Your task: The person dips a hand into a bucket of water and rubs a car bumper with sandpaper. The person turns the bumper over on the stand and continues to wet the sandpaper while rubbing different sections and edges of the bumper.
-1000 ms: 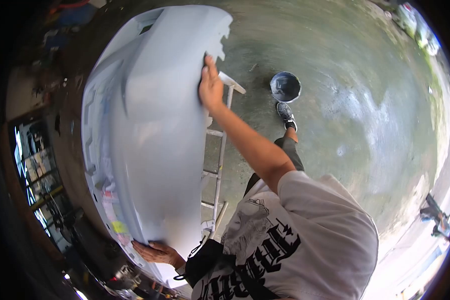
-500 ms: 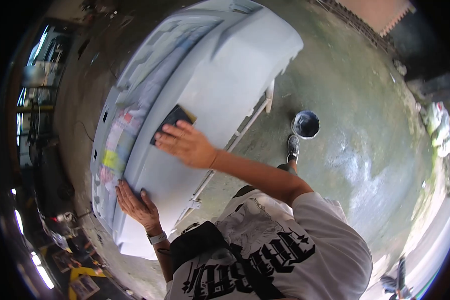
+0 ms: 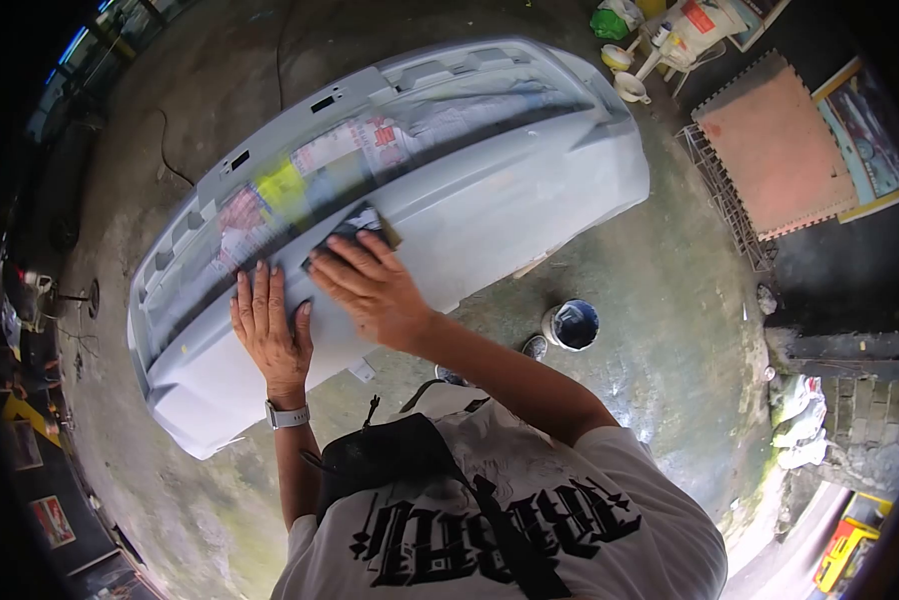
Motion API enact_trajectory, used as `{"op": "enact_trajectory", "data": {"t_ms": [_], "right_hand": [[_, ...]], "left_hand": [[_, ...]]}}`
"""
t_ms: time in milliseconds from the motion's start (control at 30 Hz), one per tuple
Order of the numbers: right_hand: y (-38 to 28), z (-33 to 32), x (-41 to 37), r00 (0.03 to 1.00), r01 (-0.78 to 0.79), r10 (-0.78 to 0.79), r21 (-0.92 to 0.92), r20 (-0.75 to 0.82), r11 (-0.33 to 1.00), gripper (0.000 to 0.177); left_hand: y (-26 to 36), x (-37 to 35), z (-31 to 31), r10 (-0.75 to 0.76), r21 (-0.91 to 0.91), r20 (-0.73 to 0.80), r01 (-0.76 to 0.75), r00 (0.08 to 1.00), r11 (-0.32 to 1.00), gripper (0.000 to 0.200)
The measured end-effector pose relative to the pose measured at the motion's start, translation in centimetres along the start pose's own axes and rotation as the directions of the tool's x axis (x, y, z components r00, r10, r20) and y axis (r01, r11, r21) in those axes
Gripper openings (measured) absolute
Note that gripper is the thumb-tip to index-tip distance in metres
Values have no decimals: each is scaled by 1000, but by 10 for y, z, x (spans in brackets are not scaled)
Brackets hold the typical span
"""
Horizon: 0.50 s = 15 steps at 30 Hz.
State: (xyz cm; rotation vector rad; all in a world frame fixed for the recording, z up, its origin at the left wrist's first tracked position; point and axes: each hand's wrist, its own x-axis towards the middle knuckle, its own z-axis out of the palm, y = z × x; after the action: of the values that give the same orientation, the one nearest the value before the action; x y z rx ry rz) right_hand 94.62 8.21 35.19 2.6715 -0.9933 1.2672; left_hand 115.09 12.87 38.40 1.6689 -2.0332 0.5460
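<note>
A large light-grey car bumper (image 3: 490, 215) lies across the view, its recessed upper section covered with printed paper and plastic (image 3: 340, 160). My right hand (image 3: 375, 290) presses a dark sheet wrapped on a block (image 3: 365, 225) against the bumper's surface near its middle ridge. To the left, my left hand (image 3: 272, 325) rests flat on the bumper with its fingers stretched out and nothing in it. A watch with a light strap is on my left wrist.
A bucket of dark liquid (image 3: 573, 325) stands on the concrete floor beyond the bumper, beside my shoe (image 3: 535, 347). Pink foam mats (image 3: 775, 145) and a metal rack are at the right. White containers (image 3: 630, 87) and bags sit at the upper right.
The view has turned, so the bumper now lies more level across the frame. Both hands remain on it, and my right hand still holds the dark sheet and block.
</note>
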Motion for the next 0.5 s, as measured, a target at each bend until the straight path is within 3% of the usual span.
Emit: {"op": "enact_trajectory", "data": {"t_ms": [33,100,133,167,200,233,300,333,400,433,467,500], "right_hand": [[-7,8,3,1000,18,-18,1,-21,1000,59],[22,-4,-1,994,111,-106,-167,38,980,57],[52,-3,-15,991,61,-22,-310,129,949,58],[72,-35,-15,985,-75,117,-293,127,953,59],[105,-50,-27,989,-131,147,-342,21,930,51],[135,-72,-34,978,-209,205,-200,-38,957,54],[142,-93,-32,926,-355,377,-306,12,883,54],[131,-83,-27,931,-342,365,-303,22,890,54],[82,-41,-10,986,-156,164,-270,9,950,56],[49,-9,-1,949,-183,255,-333,185,925,61],[27,26,1,998,-60,61,40,-14,997,62],[-11,23,26,998,48,-47,-39,33,998,56]], "left_hand": [[-2,-2,0,4,-30,-25,-4,1000,1000,55],[-7,-9,-3,-45,-20,-36,44,998,999,55],[-11,-14,-4,-76,-4,-40,76,996,997,55],[-17,-21,-6,-111,2,-45,111,993,994,55],[-25,-29,-7,-130,5,-62,130,990,991,56],[-30,-36,-8,-148,8,-77,149,986,989,56],[-33,-40,-11,-184,-1,-69,184,981,983,57],[-34,-39,-12,-181,-15,-68,180,981,984,58],[-34,-40,-8,-201,-31,-90,199,975,979,58],[-34,-40,-5,-205,-50,-107,201,973,978,59],[-37,-42,-3,-190,-32,-88,188,978,982,67],[-36,-43,-2,-185,-39,-81,182,979,982,67]]}}
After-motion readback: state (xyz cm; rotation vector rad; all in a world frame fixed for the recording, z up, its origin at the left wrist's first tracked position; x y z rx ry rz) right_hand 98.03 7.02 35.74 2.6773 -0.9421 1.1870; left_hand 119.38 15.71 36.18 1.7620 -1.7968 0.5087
